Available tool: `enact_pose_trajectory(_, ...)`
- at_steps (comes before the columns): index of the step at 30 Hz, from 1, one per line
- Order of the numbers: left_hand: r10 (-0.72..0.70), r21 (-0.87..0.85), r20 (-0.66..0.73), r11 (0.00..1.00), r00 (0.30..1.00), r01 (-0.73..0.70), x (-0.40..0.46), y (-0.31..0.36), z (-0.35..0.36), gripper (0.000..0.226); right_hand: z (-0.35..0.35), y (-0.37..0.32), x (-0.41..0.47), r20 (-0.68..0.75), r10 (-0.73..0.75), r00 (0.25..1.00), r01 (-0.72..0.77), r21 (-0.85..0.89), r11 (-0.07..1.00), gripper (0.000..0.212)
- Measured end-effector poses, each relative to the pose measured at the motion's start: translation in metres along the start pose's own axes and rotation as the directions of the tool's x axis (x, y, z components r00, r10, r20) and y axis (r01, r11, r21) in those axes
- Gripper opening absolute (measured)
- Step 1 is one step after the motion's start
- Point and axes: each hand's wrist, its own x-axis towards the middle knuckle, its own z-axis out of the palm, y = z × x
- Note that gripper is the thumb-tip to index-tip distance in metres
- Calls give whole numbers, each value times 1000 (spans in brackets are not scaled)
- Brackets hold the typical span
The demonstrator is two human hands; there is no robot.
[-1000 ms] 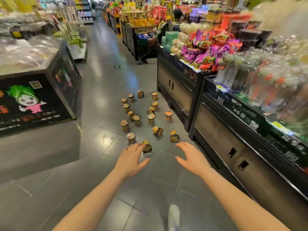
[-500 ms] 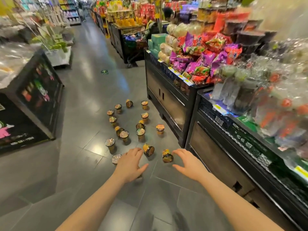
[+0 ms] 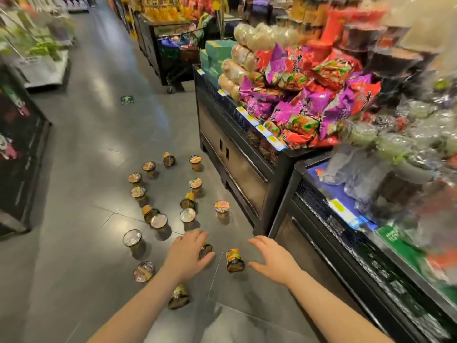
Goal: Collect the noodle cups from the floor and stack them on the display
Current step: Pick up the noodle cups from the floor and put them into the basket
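We judge the task barely begun: the noodle cups (image 3: 188,215) all lie scattered on the floor (image 3: 86,157) beside the display (image 3: 247,169), our left hand (image 3: 189,253) and right hand (image 3: 273,259) spread-fingered, holding nothing, reaching toward the nearest tipped cups (image 3: 235,260).

two bare forearms in shot, no sleeves showing anywhere along them. the left hand (image 3: 188,253) and right hand (image 3: 272,259) carry no gloves, rings, watch or bands. down at the bottom edge, a pale grey garment (image 3: 237,325) shows, lightly creased, plain, unmarked.
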Motion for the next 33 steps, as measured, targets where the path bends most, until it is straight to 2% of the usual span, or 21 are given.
enact_pose_trajectory(8,-49,-35,59,998,997,51,111,-50,21,78,-11,53,112,121,45,992,-51,43,998,72)
enact_pose_trajectory(14,-188,-85,76,977,979,195,166,-89,71,75,24,96,216,246,21,969,-33,47,998,75)
enact_pose_trajectory(18,-301,-116,69,944,951,308,194,-118,138,59,81,123,285,433,-2,901,-17,39,999,80)
enact_pose_trajectory(22,-396,-146,94,902,913,407,219,-139,216,56,154,152,341,540,-35,841,52,-15,999,84)
enact_pose_trajectory(28,-413,-228,153,869,898,438,230,-159,360,58,273,214,392,622,-60,781,163,-110,981,87)
enact_pose_trajectory(33,-392,-296,260,837,882,459,214,-160,483,57,378,267,414,628,-40,777,145,-117,982,97)
